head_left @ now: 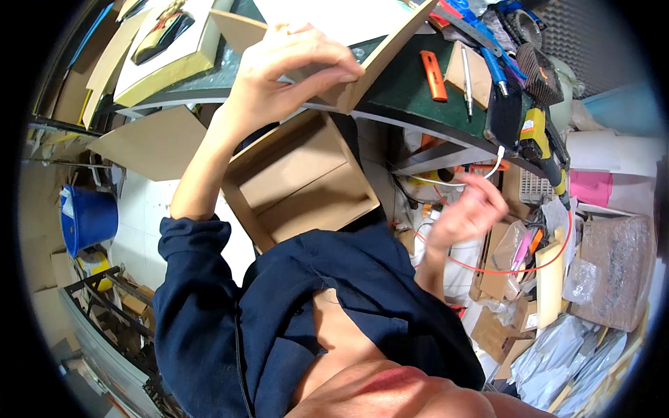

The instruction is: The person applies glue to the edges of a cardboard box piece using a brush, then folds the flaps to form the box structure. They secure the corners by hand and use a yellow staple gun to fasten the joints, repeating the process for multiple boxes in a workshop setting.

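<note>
My left hand (296, 66) is raised at the table's near edge, thumb and fingers closed on the edge of a brown board piece (383, 52) that stands tilted there. The hand hides part of that piece. Below it, an open shallow brown box (289, 202) rests on my lap, its inside facing up. Off to the right, my right hand (468, 212) is held in the air away from the box. Its fingers look partly curled but are smeared by motion, and whether anything is in them cannot be made out.
On the green table (397, 104) lie an orange tool (433, 75), a silver pen-like tool (467, 82) and blue-handled tools. A yellow power tool (535, 136) hangs at its right edge. A red cable (516, 270) loops beside my right arm. A blue bucket (94, 219) stands left.
</note>
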